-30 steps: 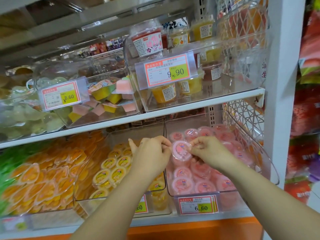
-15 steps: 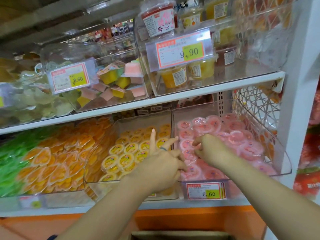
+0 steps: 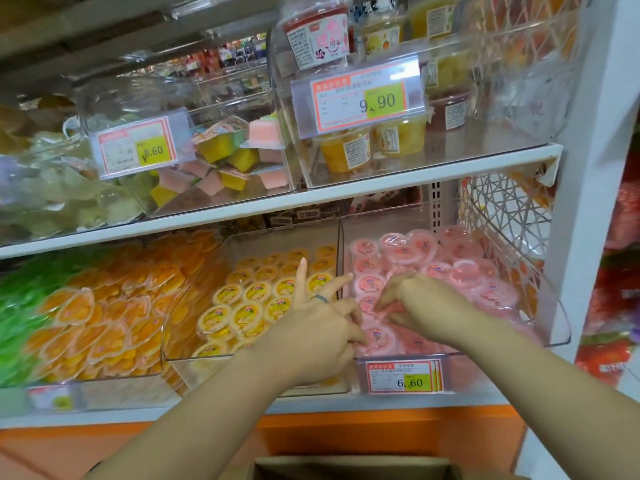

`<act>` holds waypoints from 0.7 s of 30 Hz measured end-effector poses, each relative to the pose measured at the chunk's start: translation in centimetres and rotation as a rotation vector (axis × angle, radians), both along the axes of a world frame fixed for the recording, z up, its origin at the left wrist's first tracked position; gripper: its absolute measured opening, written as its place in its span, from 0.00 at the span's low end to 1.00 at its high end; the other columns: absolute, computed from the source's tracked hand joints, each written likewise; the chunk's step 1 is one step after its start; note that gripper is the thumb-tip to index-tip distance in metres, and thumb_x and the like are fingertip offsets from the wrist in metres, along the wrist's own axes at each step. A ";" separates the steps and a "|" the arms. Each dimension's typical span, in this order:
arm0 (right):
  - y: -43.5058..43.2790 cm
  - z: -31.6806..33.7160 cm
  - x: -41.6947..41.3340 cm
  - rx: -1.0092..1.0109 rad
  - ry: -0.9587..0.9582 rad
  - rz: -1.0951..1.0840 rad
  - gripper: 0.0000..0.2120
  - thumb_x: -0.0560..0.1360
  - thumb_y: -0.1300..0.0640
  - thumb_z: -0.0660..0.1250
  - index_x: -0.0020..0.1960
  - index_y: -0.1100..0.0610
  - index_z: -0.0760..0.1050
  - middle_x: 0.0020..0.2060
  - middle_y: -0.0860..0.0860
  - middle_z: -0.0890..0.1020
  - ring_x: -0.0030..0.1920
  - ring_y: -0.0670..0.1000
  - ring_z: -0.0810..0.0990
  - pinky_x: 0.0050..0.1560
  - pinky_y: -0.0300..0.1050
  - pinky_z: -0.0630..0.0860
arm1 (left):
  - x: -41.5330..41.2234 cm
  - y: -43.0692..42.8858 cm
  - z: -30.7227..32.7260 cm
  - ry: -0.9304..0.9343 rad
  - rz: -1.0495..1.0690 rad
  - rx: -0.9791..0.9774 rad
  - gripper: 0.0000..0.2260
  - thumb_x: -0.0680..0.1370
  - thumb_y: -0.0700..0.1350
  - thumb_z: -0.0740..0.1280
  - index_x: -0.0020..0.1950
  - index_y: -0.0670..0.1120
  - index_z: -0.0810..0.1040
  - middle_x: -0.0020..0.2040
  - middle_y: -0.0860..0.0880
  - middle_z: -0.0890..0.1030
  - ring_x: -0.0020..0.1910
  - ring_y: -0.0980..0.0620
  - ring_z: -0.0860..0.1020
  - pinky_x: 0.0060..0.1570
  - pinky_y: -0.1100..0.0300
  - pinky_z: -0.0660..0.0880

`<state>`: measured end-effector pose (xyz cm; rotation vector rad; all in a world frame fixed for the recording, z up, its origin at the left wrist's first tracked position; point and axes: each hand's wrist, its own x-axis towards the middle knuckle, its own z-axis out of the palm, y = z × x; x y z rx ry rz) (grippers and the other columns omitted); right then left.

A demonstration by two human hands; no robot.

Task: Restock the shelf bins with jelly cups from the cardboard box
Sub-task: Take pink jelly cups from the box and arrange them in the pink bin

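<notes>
A clear bin (image 3: 550, 306) on the lower shelf holds several pink jelly cups (image 3: 460, 268). Both my hands reach into its front left part. My left hand (image 3: 318, 327) pinches the rim of a pink cup (image 3: 381, 336) lying at the bin's front, with two of its fingers sticking straight up. My right hand (image 3: 419, 306) is curled downward, its fingertips pinching a pink cup (image 3: 367, 304) in the pile. The open top of the cardboard box (image 3: 353, 467) shows at the bottom edge, below the shelf; its inside is hidden.
Left of the pink bin stands a clear bin of yellow jelly cups (image 3: 249, 306), then orange heart-shaped jellies (image 3: 104, 317) and green ones (image 3: 17, 306). A 6.60 price tag (image 3: 403, 375) hangs below the pink bin. The upper shelf (image 3: 381, 188) carries bins of larger cups close overhead.
Both hands came down from holding a pink cup above the pile to the bin's front left. My view tilted down, bringing the cardboard box into sight.
</notes>
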<state>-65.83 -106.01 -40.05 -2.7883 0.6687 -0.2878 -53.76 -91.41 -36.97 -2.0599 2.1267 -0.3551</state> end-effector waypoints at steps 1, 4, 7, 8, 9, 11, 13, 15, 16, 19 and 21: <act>-0.1 0.2 -0.1 0.011 -0.007 -0.001 0.13 0.74 0.56 0.69 0.58 0.48 0.80 0.59 0.46 0.78 0.57 0.48 0.76 0.58 0.46 0.74 | -0.1 0.0 0.1 0.002 0.007 0.009 0.19 0.78 0.54 0.50 0.59 0.61 0.78 0.61 0.59 0.74 0.76 0.51 0.48 0.58 0.39 0.19; -0.8 1.6 -0.5 0.002 -0.137 -0.068 0.14 0.76 0.52 0.67 0.61 0.48 0.77 0.61 0.47 0.78 0.62 0.50 0.73 0.61 0.47 0.71 | 0.0 0.1 0.3 0.051 0.000 -0.023 0.14 0.79 0.52 0.56 0.60 0.61 0.78 0.62 0.60 0.72 0.76 0.52 0.49 0.60 0.40 0.20; -1.8 2.5 -0.3 -0.154 -0.146 -0.243 0.20 0.77 0.51 0.63 0.68 0.49 0.70 0.64 0.50 0.75 0.64 0.55 0.68 0.62 0.49 0.67 | 0.2 0.2 0.4 0.116 -0.020 -0.106 0.17 0.76 0.52 0.54 0.57 0.60 0.80 0.60 0.58 0.74 0.75 0.52 0.55 0.64 0.40 0.23; -2.1 2.6 -0.1 -0.195 -0.111 -0.290 0.22 0.77 0.50 0.62 0.70 0.50 0.67 0.65 0.51 0.74 0.64 0.56 0.67 0.62 0.49 0.65 | 0.3 0.1 0.3 0.134 -0.024 -0.123 0.17 0.75 0.52 0.55 0.56 0.59 0.81 0.59 0.58 0.75 0.75 0.51 0.57 0.65 0.39 0.25; -2.5 2.5 0.1 -0.225 -0.078 -0.321 0.24 0.77 0.48 0.62 0.71 0.51 0.65 0.65 0.52 0.73 0.65 0.56 0.66 0.62 0.49 0.64 | 0.4 0.0 0.2 0.147 -0.024 -0.139 0.16 0.75 0.51 0.56 0.54 0.59 0.81 0.58 0.57 0.75 0.74 0.50 0.59 0.66 0.38 0.27; -3.1 2.2 0.6 -0.260 -0.023 -0.347 0.27 0.76 0.45 0.61 0.73 0.52 0.60 0.67 0.52 0.71 0.67 0.57 0.64 0.64 0.51 0.61 | 0.6 -0.2 0.2 0.156 -0.006 -0.163 0.14 0.76 0.51 0.57 0.54 0.58 0.81 0.59 0.57 0.75 0.74 0.50 0.60 0.67 0.38 0.29; -3.7 1.7 1.2 -0.257 0.042 -0.350 0.29 0.77 0.44 0.59 0.74 0.52 0.56 0.70 0.52 0.68 0.70 0.57 0.60 0.66 0.54 0.57 | 0.8 -0.3 0.1 0.158 0.032 -0.155 0.13 0.79 0.52 0.57 0.57 0.59 0.80 0.61 0.59 0.72 0.75 0.53 0.55 0.67 0.40 0.28; -4.2 1.3 1.8 -0.224 0.089 -0.350 0.27 0.79 0.47 0.57 0.75 0.51 0.54 0.70 0.53 0.68 0.72 0.57 0.57 0.68 0.58 0.53 | 0.9 -0.3 0.2 0.178 0.051 -0.144 0.14 0.79 0.53 0.56 0.58 0.60 0.78 0.63 0.60 0.70 0.75 0.54 0.53 0.67 0.41 0.27; -4.3 1.2 2.0 -0.206 0.098 -0.350 0.26 0.79 0.50 0.57 0.75 0.51 0.54 0.70 0.53 0.68 0.72 0.57 0.56 0.68 0.60 0.52 | 0.9 -0.4 0.2 0.182 0.059 -0.133 0.14 0.79 0.54 0.56 0.59 0.60 0.78 0.63 0.60 0.70 0.75 0.54 0.52 0.68 0.41 0.28; -4.7 0.9 2.4 -0.175 0.086 -0.353 0.27 0.77 0.58 0.59 0.74 0.49 0.56 0.69 0.54 0.69 0.72 0.57 0.55 0.69 0.62 0.49 | 0.8 -0.5 0.1 0.186 0.083 -0.100 0.13 0.80 0.53 0.56 0.60 0.60 0.77 0.64 0.61 0.68 0.75 0.56 0.49 0.69 0.40 0.31; -4.7 1.0 2.3 -0.154 0.073 -0.362 0.27 0.77 0.58 0.61 0.73 0.49 0.58 0.68 0.55 0.69 0.72 0.57 0.55 0.69 0.61 0.49 | 0.9 -0.6 -0.1 0.199 0.092 -0.109 0.13 0.80 0.53 0.57 0.60 0.61 0.77 0.64 0.61 0.68 0.75 0.56 0.49 0.70 0.41 0.31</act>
